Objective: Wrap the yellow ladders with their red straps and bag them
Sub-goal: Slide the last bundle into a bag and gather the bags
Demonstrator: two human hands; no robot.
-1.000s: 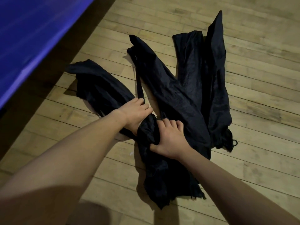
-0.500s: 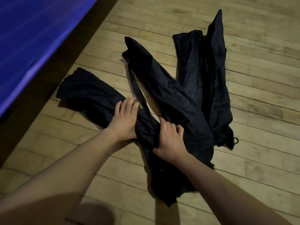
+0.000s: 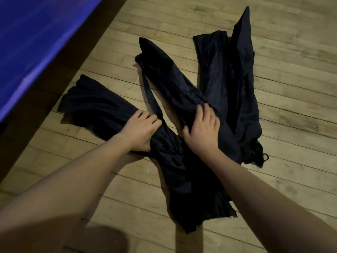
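Several long black fabric bags lie fanned out on the wooden floor. My left hand (image 3: pixel 140 130) is closed around the gathered neck of the leftmost black bag (image 3: pixel 94 105). My right hand (image 3: pixel 202 130) lies palm down with fingers spread on the middle black bag (image 3: pixel 169 79), its thumb at the bag's left edge. Two more black bags (image 3: pixel 215 70) lie side by side at the right, one ending in a drawstring loop (image 3: pixel 265 157). The bags' lower ends overlap beneath my wrists (image 3: pixel 197 201). No yellow ladder or red strap is visible.
A blue mat (image 3: pixel 32 39) runs diagonally along the upper left, with a dark gap beside it. Bare floorboards (image 3: pixel 291 106) surround the bags on the right and far side. A thin black strap (image 3: pixel 151 95) trails between the left and middle bags.
The leftmost bag has swung out to the left. My left hand opened on it, then closed on its neck again. My right hand let go of the fabric and slid up onto the middle bag.
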